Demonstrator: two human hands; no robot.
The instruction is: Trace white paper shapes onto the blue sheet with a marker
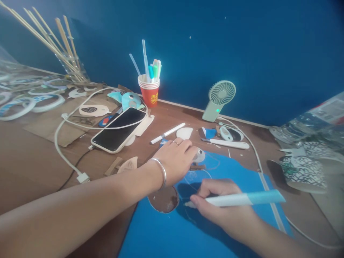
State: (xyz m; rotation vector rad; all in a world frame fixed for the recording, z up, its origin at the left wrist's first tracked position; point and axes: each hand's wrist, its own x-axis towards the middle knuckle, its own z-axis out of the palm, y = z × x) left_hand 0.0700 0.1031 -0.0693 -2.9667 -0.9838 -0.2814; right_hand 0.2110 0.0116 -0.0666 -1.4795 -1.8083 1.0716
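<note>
A blue sheet (150, 236) with a round hole cut in it lies on the brown table, bearing faint drawn outlines. My right hand (224, 204) is closed on a white marker (233, 200) with a light blue end; its tip is at the sheet, just right of the hole. Palm down, my left hand (176, 156) rests at the sheet's upper left edge, wearing a ring and a silver bangle. Its fingertips touch or lie beside a small grey fish-shaped piece (199, 155) with an eye. What lies under the palm is hidden.
Behind my hands are a phone (119, 130) with cables, a white pen (167, 133), a craft knife (228, 143), a green fan (219, 100) and a red cup (149, 94) of markers. Tape rolls (45, 104) lie left; patterned paper pieces (303, 172) lie right.
</note>
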